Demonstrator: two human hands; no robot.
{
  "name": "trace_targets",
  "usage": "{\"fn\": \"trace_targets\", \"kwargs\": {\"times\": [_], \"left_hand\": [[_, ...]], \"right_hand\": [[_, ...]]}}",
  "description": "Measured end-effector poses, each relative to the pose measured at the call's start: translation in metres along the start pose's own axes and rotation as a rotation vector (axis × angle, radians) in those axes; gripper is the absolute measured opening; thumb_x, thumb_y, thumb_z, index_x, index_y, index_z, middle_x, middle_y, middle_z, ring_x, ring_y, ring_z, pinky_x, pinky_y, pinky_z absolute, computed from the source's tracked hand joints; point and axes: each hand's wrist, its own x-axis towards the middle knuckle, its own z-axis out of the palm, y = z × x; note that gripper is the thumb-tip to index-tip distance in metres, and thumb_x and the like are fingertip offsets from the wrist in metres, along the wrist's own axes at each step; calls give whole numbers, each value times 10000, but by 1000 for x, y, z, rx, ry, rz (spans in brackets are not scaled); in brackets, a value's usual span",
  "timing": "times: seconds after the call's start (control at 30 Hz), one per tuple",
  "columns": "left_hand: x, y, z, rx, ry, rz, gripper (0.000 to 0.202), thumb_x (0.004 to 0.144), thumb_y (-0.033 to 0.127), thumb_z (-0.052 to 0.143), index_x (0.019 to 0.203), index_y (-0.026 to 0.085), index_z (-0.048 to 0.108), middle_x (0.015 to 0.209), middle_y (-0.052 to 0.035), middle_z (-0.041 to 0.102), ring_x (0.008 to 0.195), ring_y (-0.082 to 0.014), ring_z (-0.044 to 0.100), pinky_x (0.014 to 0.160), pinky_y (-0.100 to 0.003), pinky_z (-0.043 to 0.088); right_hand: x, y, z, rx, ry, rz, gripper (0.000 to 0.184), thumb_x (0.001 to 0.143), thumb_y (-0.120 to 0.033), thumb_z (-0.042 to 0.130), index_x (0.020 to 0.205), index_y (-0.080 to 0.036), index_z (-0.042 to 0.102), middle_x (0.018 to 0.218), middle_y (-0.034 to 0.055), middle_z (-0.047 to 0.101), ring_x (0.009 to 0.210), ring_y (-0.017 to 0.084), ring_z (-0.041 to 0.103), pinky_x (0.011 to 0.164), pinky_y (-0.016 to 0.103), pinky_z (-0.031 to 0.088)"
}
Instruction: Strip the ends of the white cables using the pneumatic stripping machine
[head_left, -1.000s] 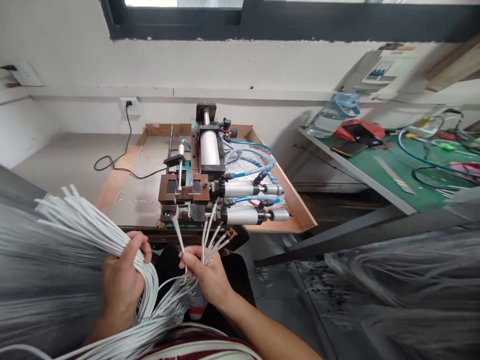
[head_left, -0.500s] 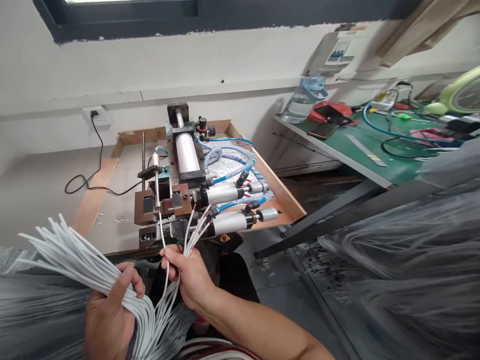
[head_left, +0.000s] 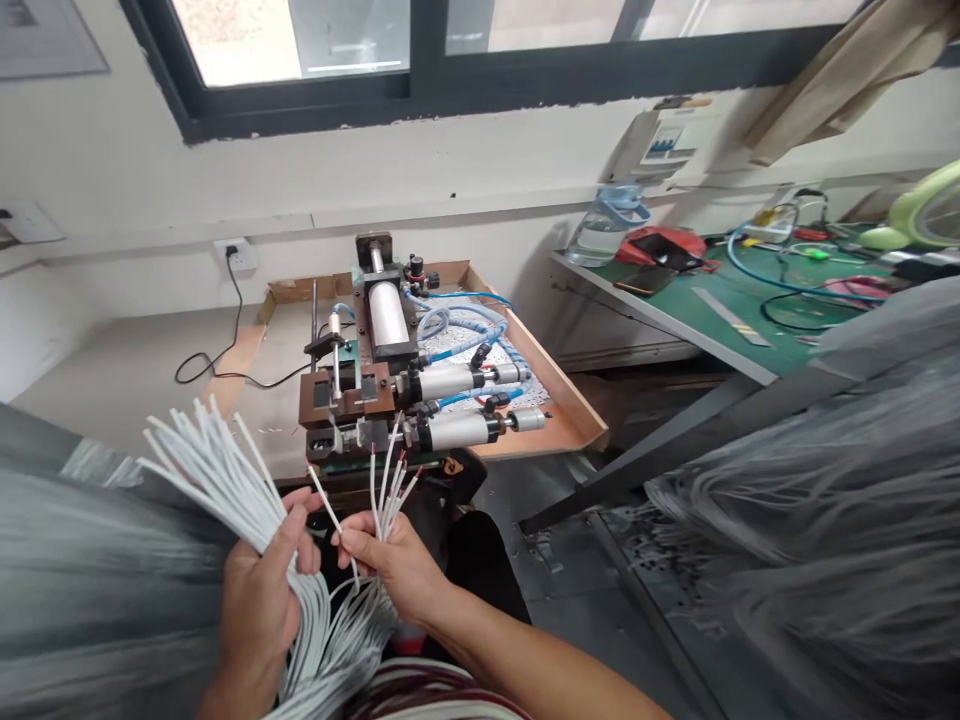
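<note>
My left hand (head_left: 259, 600) is wrapped round a thick bundle of white cables (head_left: 206, 470) that fans up to the left. My right hand (head_left: 394, 565) pinches several white cables with stripped red-tipped ends (head_left: 386, 480), pointing up toward a small pneumatic machine (head_left: 390, 385). One single cable (head_left: 324, 505) sticks out between the two hands, close to my left thumb. The cable ends hang just in front of the machine's front, apart from it.
The machine sits in a shallow wooden tray (head_left: 577, 415) with blue air hoses (head_left: 465, 325). A black power cord (head_left: 225, 350) runs to a wall socket. At the right stands a green-topped bench (head_left: 720, 310) with tools and a water jug (head_left: 604, 225). Grey cable heaps lie at both sides.
The single cable has come back out of the machine's front slot toward my left hand. My left hand has risen closer to my right. The view has tilted up.
</note>
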Motion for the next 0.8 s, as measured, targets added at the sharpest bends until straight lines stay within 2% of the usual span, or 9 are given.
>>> {"fn": "trace_targets", "kwargs": {"times": [0.13, 0.3, 0.4, 0.5, 0.67, 0.8], "left_hand": [[-18, -3, -8, 42, -47, 31, 149, 643, 218, 583, 767, 139, 611, 428, 36, 484, 382, -73, 355, 411, -247, 292], [-38, -7, -17, 52, -110, 5, 105, 619, 203, 603, 711, 154, 613, 450, 32, 511, 377, -71, 362, 397, -241, 281], [-45, -9, -19, 87, -155, -19, 92, 606, 194, 614, 690, 158, 619, 388, 52, 459, 366, -71, 359, 396, -236, 286], [-47, -9, -19, 126, -179, -40, 83, 599, 188, 621, 678, 163, 620, 369, 60, 443, 369, -70, 369, 402, -230, 298], [-52, -12, -20, 159, -219, -116, 86, 595, 198, 622, 670, 158, 616, 392, 54, 458, 361, -68, 367, 388, -229, 318], [-54, -14, -24, 137, -203, -179, 95, 584, 193, 629, 658, 138, 605, 451, 27, 501, 361, -65, 361, 361, -229, 312]], "right_hand": [[-23, 4, 2, -124, -51, 16, 208, 685, -310, 575, 641, -110, 617, 519, -12, 516, 442, 45, 336, 440, 192, 229], [-33, -12, 14, -96, 96, -114, 177, 646, -290, 617, 706, -124, 609, 528, -26, 498, 435, 45, 347, 423, 187, 237], [-34, -20, 21, -75, 83, -145, 170, 638, -286, 623, 683, -125, 594, 523, -32, 487, 419, 38, 339, 409, 182, 235], [-35, -16, 23, -91, 96, -178, 148, 628, -263, 632, 658, -128, 580, 497, -45, 458, 418, 35, 328, 415, 181, 240], [-28, -9, 18, -58, 164, -248, 128, 642, -229, 605, 597, -130, 538, 464, -57, 405, 422, 38, 295, 408, 180, 220], [-24, -12, 6, 22, 253, -301, 231, 651, -254, 585, 506, -140, 448, 438, -69, 343, 398, 32, 243, 371, 175, 157]]}}
